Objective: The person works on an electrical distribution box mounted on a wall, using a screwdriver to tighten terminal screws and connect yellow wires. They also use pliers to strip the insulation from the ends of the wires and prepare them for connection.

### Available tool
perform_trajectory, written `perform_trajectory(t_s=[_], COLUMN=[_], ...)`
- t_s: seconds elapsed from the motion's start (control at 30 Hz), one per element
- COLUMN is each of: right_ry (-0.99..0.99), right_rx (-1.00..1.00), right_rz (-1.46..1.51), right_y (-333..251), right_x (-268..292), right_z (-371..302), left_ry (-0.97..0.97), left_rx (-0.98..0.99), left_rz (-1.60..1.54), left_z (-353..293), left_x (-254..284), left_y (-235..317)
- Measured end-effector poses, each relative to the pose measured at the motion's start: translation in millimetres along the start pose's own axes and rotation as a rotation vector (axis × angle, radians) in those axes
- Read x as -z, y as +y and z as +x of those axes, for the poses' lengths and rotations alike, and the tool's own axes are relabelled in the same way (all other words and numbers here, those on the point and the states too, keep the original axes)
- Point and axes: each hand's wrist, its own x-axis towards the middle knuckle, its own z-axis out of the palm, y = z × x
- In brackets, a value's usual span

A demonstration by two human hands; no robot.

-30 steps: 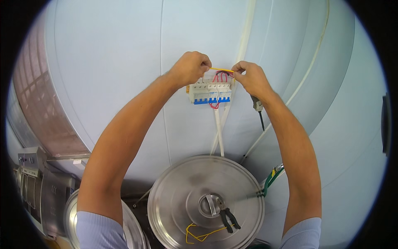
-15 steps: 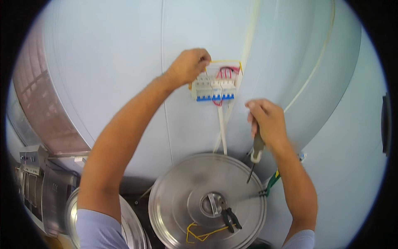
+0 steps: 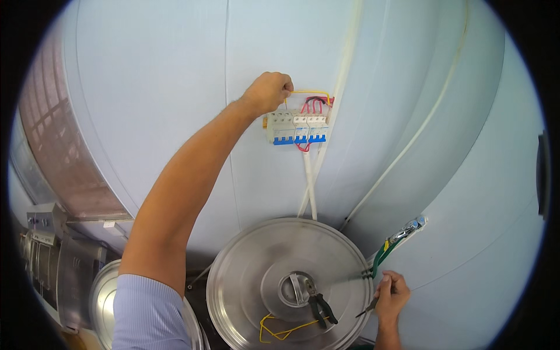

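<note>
High on the wall, my left hand (image 3: 267, 92) pinches a bent yellow wire (image 3: 312, 91) above a row of circuit breakers (image 3: 298, 129). One end of that wire points down toward the tops of the left breakers; whether it sits in a terminal is too small to tell. Red wires (image 3: 315, 106) loop over the breakers on the right. Down at the lower right, my right hand (image 3: 392, 296) is closed around a screwdriver (image 3: 366, 309), beside the rim of a round metal lid (image 3: 251, 251). Its dark tip points left, and most of the handle is hidden by the fingers.
Black-handled pliers (image 3: 319, 308) and a bent yellow wire piece (image 3: 286, 333) lie on the lid. A tap (image 3: 403, 230) with a green hose (image 3: 382, 254) is at the right wall. Another metal lid (image 3: 105, 297) and steel equipment (image 3: 76, 280) stand left.
My right hand has dropped from below the breakers to beside the lid's right edge, with the screwdriver still in it. My left hand stays on the yellow wire, nearly in place.
</note>
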Motion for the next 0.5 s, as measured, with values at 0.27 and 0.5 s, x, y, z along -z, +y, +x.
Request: perform_trajectory(t_s=[0.27, 0.5], right_ry=[0.120, 0.202], right_rx=[-0.002, -0.016], right_rz=[0.018, 0.033], right_y=[60.7, 76.0], right_x=[5.2, 0.6], right_z=[-33.2, -48.6], left_ry=[0.034, 0.066], left_rx=[0.019, 0.105], left_rz=[0.098, 0.027], left_z=[-2.1, -3.2], left_x=[-13.8, -13.1], left_y=[7.5, 4.0])
